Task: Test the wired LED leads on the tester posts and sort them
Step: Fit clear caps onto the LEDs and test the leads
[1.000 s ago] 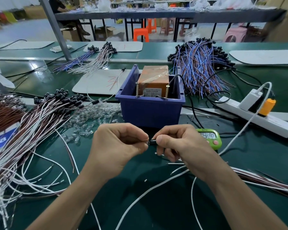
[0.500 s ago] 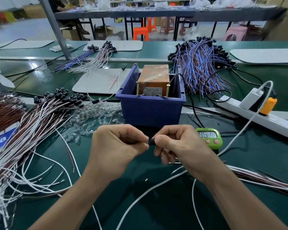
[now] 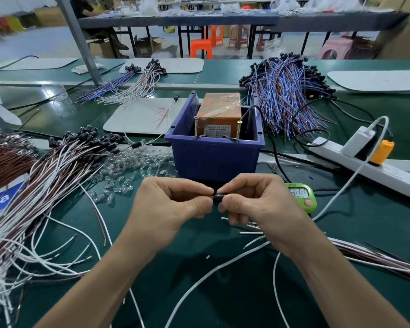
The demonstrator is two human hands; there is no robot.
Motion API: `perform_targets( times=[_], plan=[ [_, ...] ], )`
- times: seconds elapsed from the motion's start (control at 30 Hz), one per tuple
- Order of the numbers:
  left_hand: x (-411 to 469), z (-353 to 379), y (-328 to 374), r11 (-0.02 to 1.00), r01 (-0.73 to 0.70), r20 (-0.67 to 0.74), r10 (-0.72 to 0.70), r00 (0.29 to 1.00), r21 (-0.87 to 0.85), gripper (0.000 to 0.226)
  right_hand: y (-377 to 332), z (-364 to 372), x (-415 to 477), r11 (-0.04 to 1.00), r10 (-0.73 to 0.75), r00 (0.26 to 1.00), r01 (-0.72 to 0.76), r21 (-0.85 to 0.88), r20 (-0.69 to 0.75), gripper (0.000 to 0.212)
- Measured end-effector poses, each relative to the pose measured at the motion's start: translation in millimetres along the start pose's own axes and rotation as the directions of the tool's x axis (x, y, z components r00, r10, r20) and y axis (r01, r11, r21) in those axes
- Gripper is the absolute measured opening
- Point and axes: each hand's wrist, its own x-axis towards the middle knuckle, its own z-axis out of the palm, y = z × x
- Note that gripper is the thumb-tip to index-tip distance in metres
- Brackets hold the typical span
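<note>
My left hand and my right hand meet at the middle of the green bench, both pinching one small black LED holder between thumb and forefinger. Its white leads trail down toward me under my right hand. Just beyond my hands stands a blue bin holding the orange tester box. Two upright metal posts rise at the bin's near rim. A large bundle of white and brown wired leads lies to the left.
Loose clear LEDs lie left of the bin. A green timer sits by my right hand. A white power strip with plugs runs at right. Blue-brown lead bundles lie behind, and brown-white leads at lower right.
Both hands have stayed together on the black holder, with only small finger shifts. Nothing else on the bench has moved.
</note>
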Motion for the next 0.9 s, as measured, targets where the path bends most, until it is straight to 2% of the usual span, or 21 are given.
perform_targets(
  times=[0.13,0.3,0.47,0.6,0.7,0.8,0.9],
  plan=[
    [-2,-2,-1,0.977,-0.145,-0.04,0.152,0.988,0.154,0.034,1,-1,1,0.998,0.019,0.999,-0.022,0.06,0.04,0.013],
    [-9,-2,-1,0.907,-0.253,-0.034,0.28,0.959,0.336,0.029,1,0,1,1.0,0.012,1.0,-0.012,0.004,0.022,0.01],
    [-13,0,1,0.84,-0.364,-0.003,0.399,0.917,0.403,0.023,1,-1,0,1.0,-0.012,0.999,0.012,0.012,0.033,0.009],
    [-12,2,4,0.859,-0.367,-0.071,0.416,0.906,0.356,0.026,0,0,1,0.996,-0.043,0.998,0.039,0.077,0.056,0.013],
    [-10,5,5,0.936,-0.316,-0.152,0.338,0.929,0.153,0.027,-1,-1,1,0.979,-0.051,0.996,0.035,0.199,0.078,0.016],
    [-8,3,8,0.963,-0.27,-0.211,0.268,0.94,0.017,0.021,-1,-7,0,0.931,-0.022,0.996,-0.009,0.364,0.081,0.016],
    [-8,1,10,0.963,-0.269,-0.218,0.259,0.941,-0.018,0.02,0,-12,-1,0.865,-0.07,0.978,-0.039,0.5,0.198,0.02]
  ],
)
